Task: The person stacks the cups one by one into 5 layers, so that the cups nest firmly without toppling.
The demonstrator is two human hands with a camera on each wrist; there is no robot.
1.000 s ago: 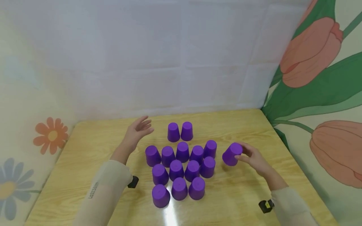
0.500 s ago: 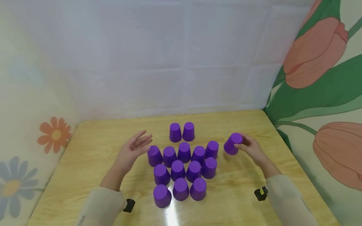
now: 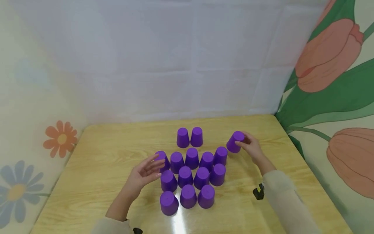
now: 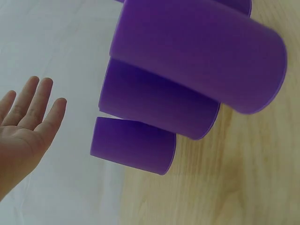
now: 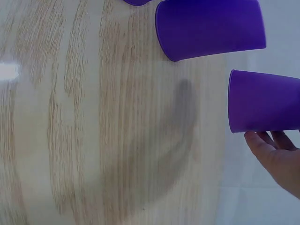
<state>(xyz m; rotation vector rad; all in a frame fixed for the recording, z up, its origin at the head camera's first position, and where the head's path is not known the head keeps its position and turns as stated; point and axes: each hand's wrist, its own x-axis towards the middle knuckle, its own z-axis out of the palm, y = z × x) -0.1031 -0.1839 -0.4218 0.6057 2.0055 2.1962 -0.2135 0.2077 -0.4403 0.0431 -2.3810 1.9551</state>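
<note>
My right hand [image 3: 253,149] holds a purple cup [image 3: 234,142] by its side, fingers and thumb around it. That cup is upside down, slightly tilted, and in the right wrist view the held cup [image 5: 262,102] appears raised off the table. My left hand [image 3: 141,177] hovers with loosely spread fingers, partly covering the leftmost cup [image 3: 167,165] of a row; it grips nothing. More purple cups [image 3: 185,177] stand upside down in rows in the middle. Three cups [image 3: 188,196] form the nearest row. Two cups [image 3: 183,138] stand apart farther back.
The light wooden table [image 3: 117,139] runs back to a white cloth backdrop [image 3: 163,65]. Flower-printed sheets [image 3: 324,65] flank it on both sides. Black wrist cameras [image 3: 258,191] hang below the sleeves.
My right hand has carried its cup farther back and to the left. My left hand has come nearer to me and slightly right, over the row's left end. The standing cups stay in place.
</note>
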